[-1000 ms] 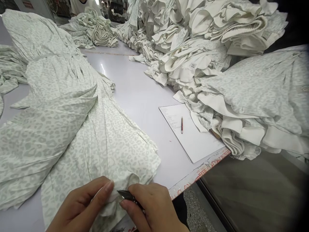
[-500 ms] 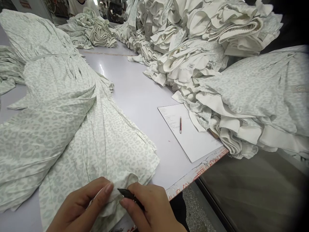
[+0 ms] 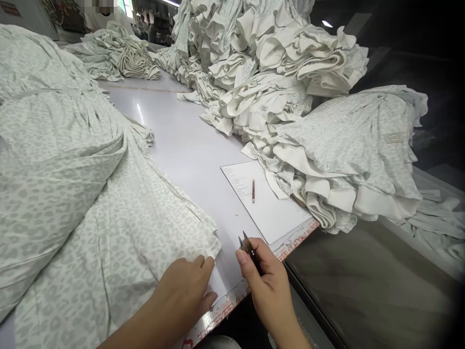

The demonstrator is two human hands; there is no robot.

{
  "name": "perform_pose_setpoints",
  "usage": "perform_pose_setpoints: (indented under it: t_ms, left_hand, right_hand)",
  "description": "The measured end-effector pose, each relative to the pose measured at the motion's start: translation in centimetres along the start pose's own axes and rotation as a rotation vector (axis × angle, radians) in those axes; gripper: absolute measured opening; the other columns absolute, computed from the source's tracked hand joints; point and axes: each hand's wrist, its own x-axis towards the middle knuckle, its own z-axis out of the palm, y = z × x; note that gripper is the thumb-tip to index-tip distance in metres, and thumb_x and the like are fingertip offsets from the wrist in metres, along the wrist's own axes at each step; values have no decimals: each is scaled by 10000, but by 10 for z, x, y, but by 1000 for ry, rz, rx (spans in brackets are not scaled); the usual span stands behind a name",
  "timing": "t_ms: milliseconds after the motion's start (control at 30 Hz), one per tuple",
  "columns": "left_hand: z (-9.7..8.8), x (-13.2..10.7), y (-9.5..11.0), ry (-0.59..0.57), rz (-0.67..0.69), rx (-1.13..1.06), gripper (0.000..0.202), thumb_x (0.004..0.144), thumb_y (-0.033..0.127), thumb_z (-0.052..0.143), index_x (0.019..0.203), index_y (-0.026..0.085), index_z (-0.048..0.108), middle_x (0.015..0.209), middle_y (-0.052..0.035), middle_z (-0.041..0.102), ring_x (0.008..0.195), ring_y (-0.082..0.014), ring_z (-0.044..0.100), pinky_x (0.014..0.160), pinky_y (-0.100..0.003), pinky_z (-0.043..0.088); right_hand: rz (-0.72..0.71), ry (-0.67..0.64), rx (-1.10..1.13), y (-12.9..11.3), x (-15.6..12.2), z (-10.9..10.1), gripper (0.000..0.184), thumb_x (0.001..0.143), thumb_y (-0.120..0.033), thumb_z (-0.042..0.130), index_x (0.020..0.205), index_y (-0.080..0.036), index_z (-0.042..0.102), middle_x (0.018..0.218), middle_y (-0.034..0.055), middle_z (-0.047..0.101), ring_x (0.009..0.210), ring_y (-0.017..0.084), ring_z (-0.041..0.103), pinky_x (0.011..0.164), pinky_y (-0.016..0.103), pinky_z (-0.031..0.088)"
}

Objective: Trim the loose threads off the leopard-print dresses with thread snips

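Observation:
My left hand (image 3: 185, 291) lies flat, fingers out, on the near corner of a pale green leopard-print cloth (image 3: 109, 223) spread over the white table (image 3: 189, 150). My right hand (image 3: 267, 281) is closed on small dark thread snips (image 3: 246, 245), blades pointing up and away, just right of the cloth's corner and above the table's front edge. The two hands are a short way apart.
A sheet of paper (image 3: 269, 213) with a red pen (image 3: 253, 190) lies right of the snips. Heaps of white and printed garments (image 3: 327, 145) fill the right and back. More printed cloth (image 3: 43, 121) is piled at left. A person stands far back.
My hands have come apart: the left now rests flat on the cloth's corner, and the right has drawn the snips away to the right. The view has shifted up and right.

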Motion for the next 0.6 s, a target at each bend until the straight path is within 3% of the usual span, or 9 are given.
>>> perform_pose_setpoints:
  t_ms: [133,267,367,467,533,600]
  left_hand:
    - [-2,-29,-22,-106,-86,67,167,825,225,515,958,200,614,917,-71,700,783,-302,668,674,-390,441]
    - [0,-54,-39,-160,-137,7,205,843,412,509,908,247,612,849,-25,681,779,-266,660,674,-357,419]
    - [11,-50,-35,-120,-125,24,155,829,333,526,896,228,618,894,-52,689,793,-286,660,687,-376,432]
    - [19,-45,-34,-81,-102,53,210,883,195,381,839,208,586,895,-64,678,777,-260,651,700,-380,437]
    - [18,-51,-41,-65,-74,-67,286,939,253,302,782,216,538,799,-22,651,721,-195,631,668,-310,447]
    - [15,-66,-52,29,-55,-275,313,936,394,348,709,229,488,682,23,593,629,-141,582,593,-226,440]
  right_hand:
    - [-8,-51,9,7,1,0,240,922,-405,537,794,-204,508,624,-56,395,569,116,376,514,222,321]
    - [-31,-106,32,10,7,6,219,936,-370,534,799,-201,507,650,-54,399,596,112,382,538,212,333]
    - [-47,-147,61,4,9,13,208,935,-353,545,803,-198,506,655,-59,386,598,104,373,545,204,330]
    - [-73,-175,53,-3,9,16,206,925,-340,555,790,-198,491,642,-65,366,578,100,355,530,205,315]
    - [-68,-196,38,-5,7,17,207,922,-341,554,788,-197,487,641,-65,362,574,100,351,526,210,307]
    - [-44,-242,48,-3,2,19,215,922,-350,548,783,-198,485,640,-64,360,573,100,348,523,214,301]
